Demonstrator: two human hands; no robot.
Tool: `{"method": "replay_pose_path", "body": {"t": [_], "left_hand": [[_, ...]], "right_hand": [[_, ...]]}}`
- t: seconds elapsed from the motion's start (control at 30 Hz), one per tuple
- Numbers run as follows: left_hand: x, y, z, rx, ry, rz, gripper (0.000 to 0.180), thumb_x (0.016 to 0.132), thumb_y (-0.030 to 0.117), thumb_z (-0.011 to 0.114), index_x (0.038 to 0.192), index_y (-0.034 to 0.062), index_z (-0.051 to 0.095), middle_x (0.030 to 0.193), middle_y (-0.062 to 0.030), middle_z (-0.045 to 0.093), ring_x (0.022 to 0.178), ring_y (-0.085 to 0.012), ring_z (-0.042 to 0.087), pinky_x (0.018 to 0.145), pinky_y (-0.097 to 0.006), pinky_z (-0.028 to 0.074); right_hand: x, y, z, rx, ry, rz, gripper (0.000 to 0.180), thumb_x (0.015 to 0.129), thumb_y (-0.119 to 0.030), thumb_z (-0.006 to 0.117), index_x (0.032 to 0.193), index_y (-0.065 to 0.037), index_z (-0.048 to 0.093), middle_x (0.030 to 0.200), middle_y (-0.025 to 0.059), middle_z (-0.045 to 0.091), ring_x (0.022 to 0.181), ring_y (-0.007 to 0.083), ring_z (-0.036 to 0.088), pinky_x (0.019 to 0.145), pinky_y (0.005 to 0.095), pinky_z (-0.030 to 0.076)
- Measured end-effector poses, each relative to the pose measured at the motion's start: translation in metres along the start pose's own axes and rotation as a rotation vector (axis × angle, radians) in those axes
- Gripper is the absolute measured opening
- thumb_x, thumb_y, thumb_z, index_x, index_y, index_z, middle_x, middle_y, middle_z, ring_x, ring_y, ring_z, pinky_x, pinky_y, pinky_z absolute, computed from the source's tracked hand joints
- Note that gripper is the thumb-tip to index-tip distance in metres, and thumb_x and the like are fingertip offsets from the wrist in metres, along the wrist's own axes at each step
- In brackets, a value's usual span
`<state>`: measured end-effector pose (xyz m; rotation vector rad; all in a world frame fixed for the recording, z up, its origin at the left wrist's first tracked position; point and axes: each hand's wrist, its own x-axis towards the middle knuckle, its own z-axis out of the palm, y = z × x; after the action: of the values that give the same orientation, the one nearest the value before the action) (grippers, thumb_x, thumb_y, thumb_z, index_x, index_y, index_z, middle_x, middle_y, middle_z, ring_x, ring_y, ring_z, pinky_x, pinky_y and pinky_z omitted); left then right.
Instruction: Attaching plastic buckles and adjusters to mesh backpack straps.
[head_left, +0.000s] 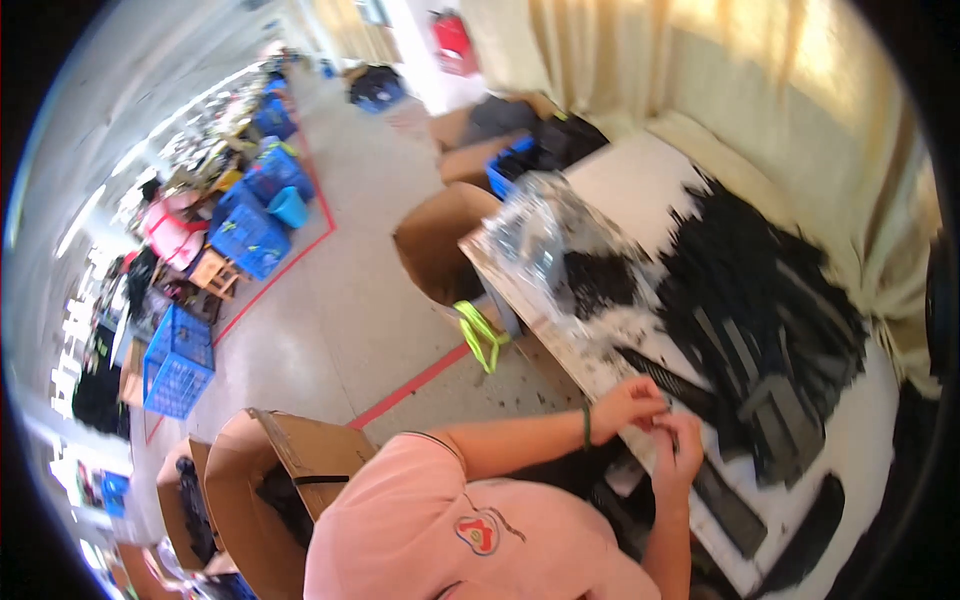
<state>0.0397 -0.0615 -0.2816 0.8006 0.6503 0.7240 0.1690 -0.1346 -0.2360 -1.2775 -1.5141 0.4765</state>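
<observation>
My left hand [626, 410], with a dark band at its wrist, is closed in a pinch above the front edge of the white table [625, 170]. My right hand [680, 448] is pinched close beside it, fingertips almost meeting. Something tiny and dark seems to be at the fingertips, too small and blurred to name. Just beyond the hands lies a black textured strip [665, 378]. A wide dark strip [730, 508] lies to the right of my right hand. Further back spreads a big heap of black strips [770, 300].
A clear plastic bag [530, 225] with small dark pieces [600, 282] lies at the table's far left. Cardboard boxes [425, 240] stand by that end, one with a neon yellow strap [480, 335]. Another open carton [300, 445] stands at my left. Blue crates [180, 360] line the aisle.
</observation>
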Motion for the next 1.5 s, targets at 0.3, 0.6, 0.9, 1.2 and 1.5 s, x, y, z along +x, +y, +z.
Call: {"method": "replay_pose_path", "body": {"t": [0.3,0.6,0.9,1.2,1.5], "left_hand": [[-0.004,0.014,-0.003,0.007,0.037,0.101,0.006,0.087,0.007,0.065,0.089,0.0058,0.059,0.084,-0.0024,0.064,0.075,-0.0087,0.061,0.068,-0.025,0.052],[-0.008,0.005,-0.001,0.213,-0.071,0.243,0.009,0.088,0.002,0.063,0.097,0.0016,0.062,0.092,-0.0047,0.066,0.087,-0.0096,0.060,0.080,-0.025,0.049],[-0.009,-0.003,-0.005,0.182,-0.216,0.337,0.020,0.082,-0.008,0.064,0.099,0.0018,0.060,0.118,-0.0098,0.053,0.107,-0.0154,0.054,0.090,-0.030,0.046],[-0.021,0.005,-0.013,0.573,-0.374,0.191,0.026,0.082,-0.009,0.062,0.102,0.0038,0.053,0.099,-0.0038,0.055,0.091,-0.0137,0.058,0.079,-0.027,0.048],[-0.079,-0.022,-0.104,0.358,0.168,-0.195,0.033,0.084,0.005,0.067,0.112,0.0059,0.049,0.090,-0.0051,0.057,0.067,-0.0119,0.057,0.059,-0.025,0.048]], "right_hand": [[0.000,0.017,0.014,0.538,0.120,0.569,0.028,0.073,0.005,0.065,0.092,-0.007,0.049,0.073,-0.0046,0.047,0.066,0.0038,0.046,0.059,0.0192,0.037],[-0.007,0.013,0.001,0.655,0.166,0.685,0.027,0.074,0.008,0.064,0.088,-0.007,0.048,0.077,-0.0022,0.051,0.069,0.0053,0.049,0.064,0.0197,0.042],[-0.005,0.011,0.003,0.761,0.270,0.669,0.022,0.082,0.001,0.067,0.093,-0.006,0.050,0.074,-0.0024,0.052,0.067,0.0049,0.051,0.060,0.0173,0.042],[0.009,0.020,-0.019,0.330,-0.121,0.579,0.014,0.087,-0.012,0.064,0.089,0.001,0.060,0.078,0.0009,0.059,0.072,0.0059,0.051,0.065,0.0231,0.044],[0.039,0.084,-0.108,-1.014,0.272,0.203,0.042,0.069,-0.014,0.077,0.108,-0.013,0.060,0.110,0.0061,0.055,0.107,0.0272,0.050,0.088,0.0414,0.039]]}}
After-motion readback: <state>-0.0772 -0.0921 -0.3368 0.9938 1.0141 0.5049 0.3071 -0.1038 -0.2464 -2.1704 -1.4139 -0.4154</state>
